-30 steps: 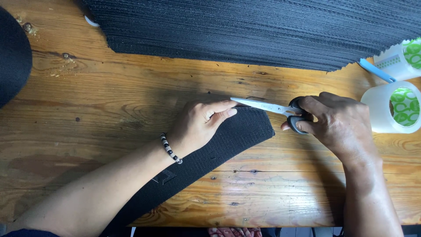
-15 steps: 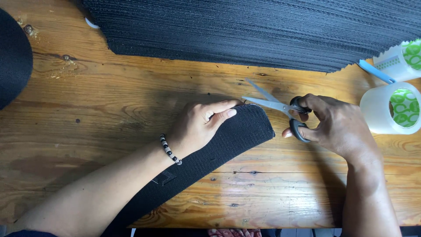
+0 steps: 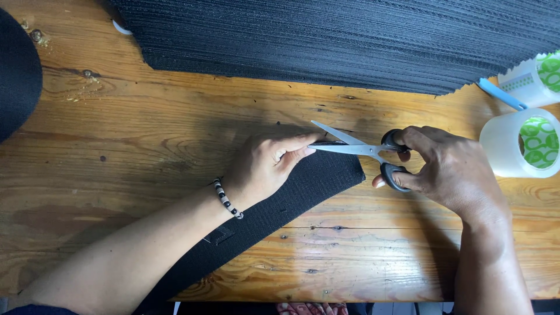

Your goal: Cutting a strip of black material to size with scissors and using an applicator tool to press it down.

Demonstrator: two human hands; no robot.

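Much of the black strap (image 3: 291, 201) is hidden: the left forearm lies across its lower run, and its near end drops out of view at the bottom edge. How far the scissor blades reach over the strap's upper edge is hard to judge, since the left fingertips cover that spot. A dark round object (image 3: 17, 70) at the left margin is cut off and cannot be identified. The far tape roll (image 3: 534, 79) is cropped by the right edge, and the blue tool (image 3: 500, 94) beside it is partly covered. The right palm is turned away, so only the back of that hand shows.

The left hand (image 3: 265, 163) lies flat, palm down, pressing on the strap's upper end, with fingers extended toward the blades and a beaded bracelet (image 3: 227, 198) at the wrist. It holds nothing closed in its grip; it pins the strap to the wooden table (image 3: 146, 128).

The right hand (image 3: 449, 172) grasps the scissors (image 3: 356, 149) by their black handles, thumb through the upper loop, fingers through the lower. The blades stand slightly apart, tips pointing left at the strap's squared end.

The strap runs diagonally across the table from bottom left to centre. A large sheet of black ribbed material (image 3: 350, 41) covers the table's far side. The nearer tape roll (image 3: 522, 143) stands just beside the right hand.
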